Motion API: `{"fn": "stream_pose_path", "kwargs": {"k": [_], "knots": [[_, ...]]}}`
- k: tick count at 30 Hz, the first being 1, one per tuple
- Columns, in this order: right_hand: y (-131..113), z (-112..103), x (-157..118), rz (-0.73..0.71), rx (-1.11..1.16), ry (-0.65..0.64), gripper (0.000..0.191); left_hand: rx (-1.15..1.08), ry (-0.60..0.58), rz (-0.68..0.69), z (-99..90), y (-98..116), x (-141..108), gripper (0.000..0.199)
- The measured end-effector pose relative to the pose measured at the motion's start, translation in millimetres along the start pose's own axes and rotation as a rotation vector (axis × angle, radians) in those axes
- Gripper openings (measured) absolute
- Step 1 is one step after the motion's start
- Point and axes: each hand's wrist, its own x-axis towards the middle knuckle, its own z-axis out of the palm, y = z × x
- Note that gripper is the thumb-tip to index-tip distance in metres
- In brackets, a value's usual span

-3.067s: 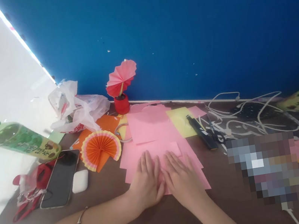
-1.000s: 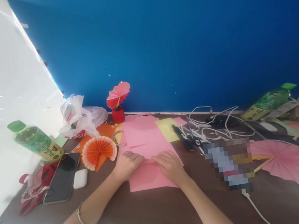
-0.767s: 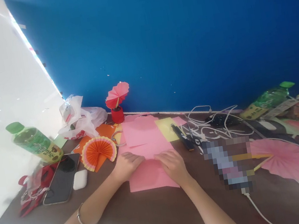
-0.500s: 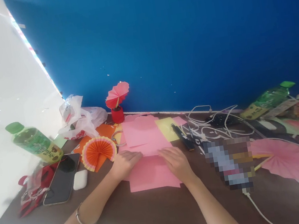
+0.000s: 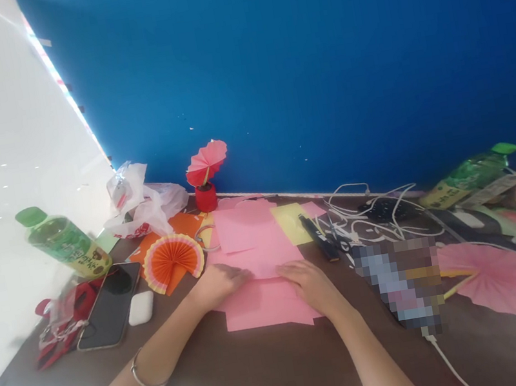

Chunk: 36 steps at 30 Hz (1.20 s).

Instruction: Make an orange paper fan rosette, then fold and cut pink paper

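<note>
A pink sheet of paper (image 5: pixel 259 264) lies on the table in front of me, its near edge turned up into a crease that runs between my hands. Closed at the left end of that crease, my left hand (image 5: pixel 226 283) grips the paper. At the right end my right hand (image 5: pixel 307 282) has its fingers bent over the paper and holds it there; the thumbs are mostly hidden. More pink paper (image 5: pixel 269 308) shows below the crease. Another pink sheet (image 5: pixel 241 228) lies just beyond, beside yellow paper (image 5: pixel 290 224).
Left are a pleated orange paper fan (image 5: pixel 173 262), a phone (image 5: pixel 108 308), a white earphone case (image 5: pixel 141 308) and a green bottle (image 5: pixel 67 243). A red paper flower pot (image 5: pixel 206 198) stands at the back. Right are a black box cutter (image 5: pixel 319 239), white cables (image 5: pixel 366 228) and a pink paper fan (image 5: pixel 506 277).
Both hands have shifted slightly toward me along the paper, and the crease between them sits lower. The whole view has moved a little.
</note>
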Motion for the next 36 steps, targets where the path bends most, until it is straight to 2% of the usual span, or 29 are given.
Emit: {"fn": "stream_pose_path", "kwargs": {"k": [4, 7, 12, 17, 21, 25, 30, 36], "knots": [[6.0, -0.7, -2.1, 0.038, -0.037, 0.062, 0.027, -0.051, -0.059, -0.019, -2.7, 0.7, -1.1, 0.029], [8.9, -0.9, -3.3, 0.052, -0.051, 0.084, 0.024, -0.072, -0.087, -0.007, -2.7, 1.3, -1.3, 0.029], [11.9, -1.4, -4.4, 0.026, -0.105, 0.041, 0.038, -0.072, -0.072, -0.001, -3.0, 1.3, -0.8, 0.030], [10.7, -5.0, -3.2, 0.003, -0.119, 0.052, 0.048, -0.060, -0.042, -0.028, -2.2, 2.6, -0.9, 0.029], [-3.6, -4.0, 2.3, 0.023, -0.072, 0.088, 0.031, -0.048, -0.048, -0.047, -1.5, 4.0, -1.3, 0.027], [-19.7, 8.6, 7.8, -0.028, 0.007, 0.041, 0.021, -0.078, -0.061, -0.046, -2.3, 5.7, -0.6, 0.028], [-19.0, 15.6, 9.3, 0.040, 0.113, -0.012, 0.018, -0.146, -0.017, -0.168, -1.7, 7.0, 1.0, 0.025], [-5.4, 12.5, 7.5, 0.163, 0.261, 0.030, 0.016, -0.185, 0.018, -0.325, 1.8, 1.8, 1.6, 0.017]]}}
